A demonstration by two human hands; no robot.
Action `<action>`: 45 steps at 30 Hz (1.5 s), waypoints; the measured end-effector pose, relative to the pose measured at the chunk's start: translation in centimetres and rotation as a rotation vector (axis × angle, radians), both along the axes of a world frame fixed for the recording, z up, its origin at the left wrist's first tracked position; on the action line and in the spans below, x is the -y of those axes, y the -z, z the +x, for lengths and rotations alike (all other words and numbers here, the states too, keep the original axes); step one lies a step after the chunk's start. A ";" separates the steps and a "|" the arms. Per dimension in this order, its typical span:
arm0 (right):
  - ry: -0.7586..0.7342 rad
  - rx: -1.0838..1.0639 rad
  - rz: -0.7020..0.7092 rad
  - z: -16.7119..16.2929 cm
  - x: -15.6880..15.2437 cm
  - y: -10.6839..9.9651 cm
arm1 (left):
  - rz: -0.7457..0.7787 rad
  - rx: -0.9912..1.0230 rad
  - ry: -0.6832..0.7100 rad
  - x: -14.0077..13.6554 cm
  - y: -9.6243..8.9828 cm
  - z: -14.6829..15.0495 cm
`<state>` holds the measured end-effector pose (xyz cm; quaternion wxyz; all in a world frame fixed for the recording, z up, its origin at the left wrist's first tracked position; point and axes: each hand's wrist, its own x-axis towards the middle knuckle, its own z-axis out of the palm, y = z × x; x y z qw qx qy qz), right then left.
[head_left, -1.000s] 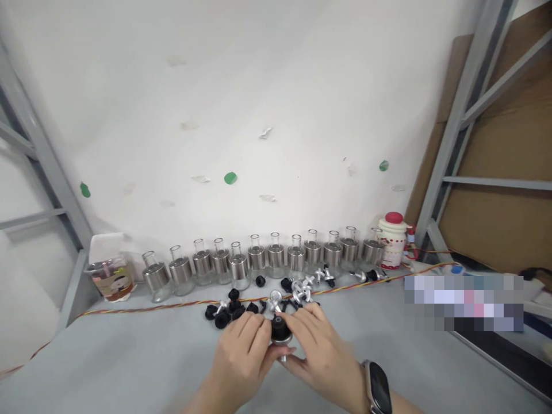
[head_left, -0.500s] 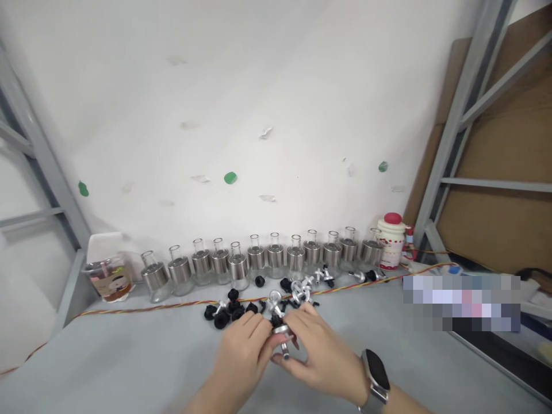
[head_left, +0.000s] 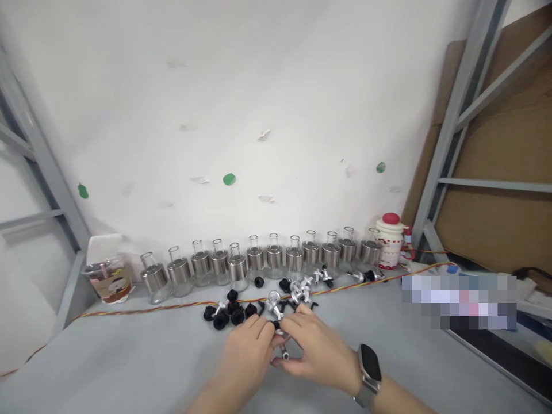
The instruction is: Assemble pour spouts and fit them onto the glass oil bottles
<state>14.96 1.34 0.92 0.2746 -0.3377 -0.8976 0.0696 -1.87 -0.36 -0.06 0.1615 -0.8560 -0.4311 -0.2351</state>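
Observation:
A silver bottle pour spout with a black stopper is pinched between my two hands, its tube pointing down toward me. My left hand grips it from the left, thumb near the disc. From the right, my right hand closes on it with thumb and fingers, a smartwatch on that wrist. The fingers hide most of the disc and stopper. Just beyond my hands lie loose black stoppers and silver spouts in a scattered pile.
Glass bottles with metal collars stand in a row along the white wall. A red and yellow twisted wire crosses the grey table. A plastic tub sits left, a red-lidded jar right.
My fingers have drawn closer together over the spout and now cover more of its disc and black stopper. The right wrist has shifted slightly left.

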 end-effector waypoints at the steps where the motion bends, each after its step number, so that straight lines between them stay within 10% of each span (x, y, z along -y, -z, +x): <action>1: 0.004 -0.063 -0.132 0.0 -0.2 0.2 | -0.044 0.031 -0.041 0.0 -0.1 0.0; 6: -0.149 -0.395 -0.979 -0.3 -2.0 1.6 | -0.329 0.364 0.004 0.1 -1.3 -0.5; 10: -0.215 -0.568 -1.232 -0.8 -3.3 2.8 | -0.414 0.427 0.219 -0.6 -0.3 -0.8; 13: -0.143 -0.557 -1.163 -0.6 -3.9 3.2 | -0.372 0.513 0.235 -1.3 1.1 -0.9; 19: 0.260 -0.389 -0.485 1.7 -5.3 2.7 | -0.585 1.170 0.110 -2.6 1.8 -0.6; 27: 0.417 -0.194 -0.268 2.6 -5.8 4.7 | -1.014 1.913 0.046 -2.4 0.9 0.0; 45: 0.282 -0.518 -0.408 1.5 -5.9 3.3 | -1.065 1.754 0.128 -1.9 0.9 1.1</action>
